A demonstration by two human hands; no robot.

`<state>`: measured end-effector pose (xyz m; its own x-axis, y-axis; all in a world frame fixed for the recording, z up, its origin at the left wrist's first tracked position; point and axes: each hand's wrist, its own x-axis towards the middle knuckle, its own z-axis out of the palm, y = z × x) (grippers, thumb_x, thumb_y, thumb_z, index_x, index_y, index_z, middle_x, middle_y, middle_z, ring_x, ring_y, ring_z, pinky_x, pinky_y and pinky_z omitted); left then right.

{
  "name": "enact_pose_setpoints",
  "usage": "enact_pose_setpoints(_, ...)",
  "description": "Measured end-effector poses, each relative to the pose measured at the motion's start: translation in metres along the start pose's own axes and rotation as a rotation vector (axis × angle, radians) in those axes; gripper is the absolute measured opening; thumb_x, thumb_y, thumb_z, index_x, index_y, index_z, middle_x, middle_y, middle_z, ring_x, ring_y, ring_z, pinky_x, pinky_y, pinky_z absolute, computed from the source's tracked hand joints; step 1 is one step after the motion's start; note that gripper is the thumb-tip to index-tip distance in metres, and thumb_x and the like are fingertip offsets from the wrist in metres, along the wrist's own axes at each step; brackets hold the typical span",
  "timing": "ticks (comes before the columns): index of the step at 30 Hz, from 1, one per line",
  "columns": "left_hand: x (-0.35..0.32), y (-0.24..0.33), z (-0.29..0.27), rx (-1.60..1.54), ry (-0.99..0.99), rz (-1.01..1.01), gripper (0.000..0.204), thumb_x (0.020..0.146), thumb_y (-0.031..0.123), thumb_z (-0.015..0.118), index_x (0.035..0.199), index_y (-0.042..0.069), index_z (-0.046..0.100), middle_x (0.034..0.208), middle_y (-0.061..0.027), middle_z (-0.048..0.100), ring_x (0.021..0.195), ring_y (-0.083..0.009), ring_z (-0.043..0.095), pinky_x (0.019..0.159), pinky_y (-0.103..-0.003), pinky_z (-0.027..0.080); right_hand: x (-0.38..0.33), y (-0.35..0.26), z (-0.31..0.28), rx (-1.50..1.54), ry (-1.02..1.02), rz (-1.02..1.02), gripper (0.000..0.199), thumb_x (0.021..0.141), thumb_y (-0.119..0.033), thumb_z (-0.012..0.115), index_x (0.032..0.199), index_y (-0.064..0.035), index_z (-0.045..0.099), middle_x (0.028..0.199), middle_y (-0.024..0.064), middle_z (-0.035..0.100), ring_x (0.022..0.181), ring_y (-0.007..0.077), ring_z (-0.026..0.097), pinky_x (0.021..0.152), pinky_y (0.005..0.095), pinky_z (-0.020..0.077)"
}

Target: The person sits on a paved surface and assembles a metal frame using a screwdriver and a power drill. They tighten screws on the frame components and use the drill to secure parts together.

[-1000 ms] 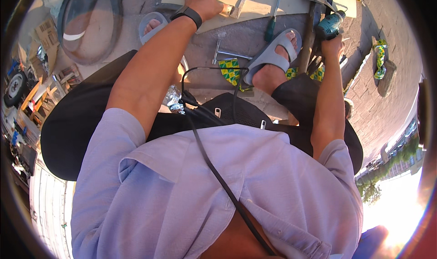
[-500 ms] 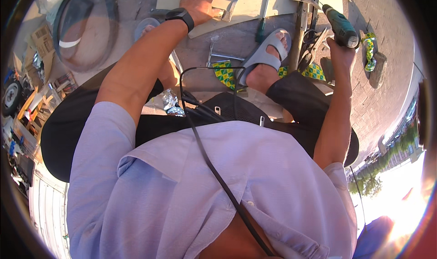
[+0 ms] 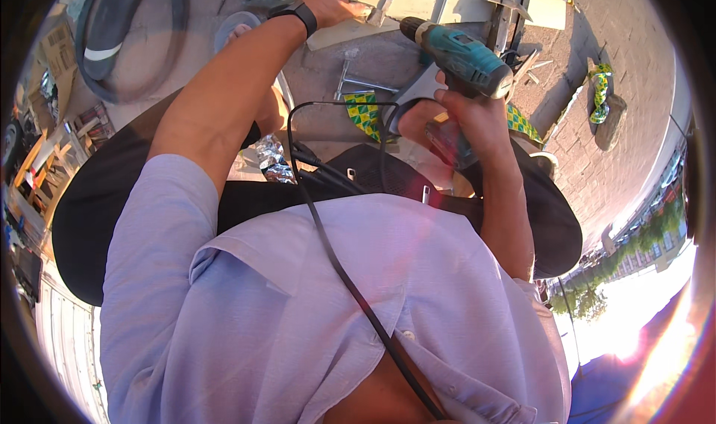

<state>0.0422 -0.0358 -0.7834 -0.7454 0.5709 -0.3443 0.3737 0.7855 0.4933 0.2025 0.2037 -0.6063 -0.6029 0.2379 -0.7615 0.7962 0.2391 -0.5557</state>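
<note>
My right hand (image 3: 481, 122) is wrapped round the handle of a teal and black cordless drill (image 3: 462, 55). The drill's chuck points left and away, toward a pale board (image 3: 470, 2) on the ground. A red part shows at the foot of its grip. My left hand (image 3: 327, 0), below a black wristwatch (image 3: 298, 12), lies on the board at the top edge of the picture. Its thumb stretches right, beside a thin light strip (image 3: 386, 5); some fingertips are cut off. The drill and my right hand partly hide my sandalled foot.
A hammer (image 3: 503, 2) and other hand tools lie beyond the drill. A metal T-shaped bar (image 3: 365, 86) rests near a green and yellow patterned piece (image 3: 363, 116). At left is a black ring-shaped tube (image 3: 82, 44). A stone (image 3: 611, 122) sits on the paving at right.
My right hand has carried the drill left, from beside the hammer to near the board's edge, its chuck now pointing left. My left hand stays on the board, slightly higher in view.
</note>
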Motion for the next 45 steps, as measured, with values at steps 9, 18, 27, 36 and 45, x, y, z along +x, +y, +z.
enact_pose_setpoints(9, 0.001, 0.000, -0.001, -0.018, -0.007, 0.004, 0.107, 0.070, 0.051, 0.084, 0.162, 0.026, 0.034, 0.170, -0.0274, 0.007, 0.156, -0.0490, 0.010, 0.122, -0.069, 0.010, 0.013, 0.003, 0.008, -0.058, 0.034, -0.050, 0.031, 0.081, -0.004, 0.076, 0.111, -0.0024, 0.069, 0.097, 0.0030, 0.069, 0.085, 0.0125, 0.064, 0.075, 0.0303, 0.0518)
enact_pose_setpoints(18, 0.002, -0.003, 0.001, -0.015, -0.007, 0.010, 0.107, 0.071, 0.051, 0.084, 0.162, 0.027, 0.033, 0.170, -0.0270, 0.006, 0.156, -0.0486, 0.009, 0.122, -0.068, 0.010, 0.014, 0.005, 0.009, -0.086, 0.025, -0.023, 0.039, 0.079, -0.010, 0.079, 0.116, -0.0002, 0.070, 0.103, 0.0079, 0.074, 0.095, 0.0165, 0.069, 0.085, 0.0353, 0.0546)
enact_pose_setpoints(27, 0.000, -0.006, 0.001, -0.059, -0.010, 0.031, 0.108, 0.072, 0.053, 0.084, 0.163, 0.029, 0.030, 0.170, -0.0282, 0.003, 0.156, -0.0506, 0.008, 0.121, -0.069, 0.009, 0.015, -0.008, 0.006, -0.079, 0.035, -0.007, 0.034, 0.080, -0.008, 0.078, 0.112, -0.0012, 0.069, 0.098, 0.0053, 0.071, 0.089, 0.0143, 0.065, 0.079, 0.0324, 0.0524)
enact_pose_setpoints(36, 0.001, -0.006, -0.001, -0.066, -0.032, 0.027, 0.111, 0.071, 0.055, 0.085, 0.163, 0.028, 0.029, 0.170, -0.0288, 0.000, 0.156, -0.0505, 0.006, 0.122, -0.067, 0.009, 0.019, -0.014, 0.003, -0.143, -0.001, 0.007, 0.044, 0.081, -0.011, 0.078, 0.122, 0.0013, 0.068, 0.110, 0.0114, 0.075, 0.100, 0.0191, 0.070, 0.089, 0.0352, 0.0546)
enact_pose_setpoints(45, 0.002, 0.008, -0.008, -0.025, -0.041, -0.017, 0.117, 0.064, 0.056, 0.089, 0.162, 0.024, 0.033, 0.170, -0.0276, 0.001, 0.156, -0.0492, 0.005, 0.123, -0.067, 0.008, 0.021, -0.024, 0.015, -0.426, -0.031, -0.002, 0.038, 0.081, -0.018, 0.076, 0.115, -0.0028, 0.067, 0.102, 0.0135, 0.074, 0.096, 0.0282, 0.071, 0.088, 0.0387, 0.0544)
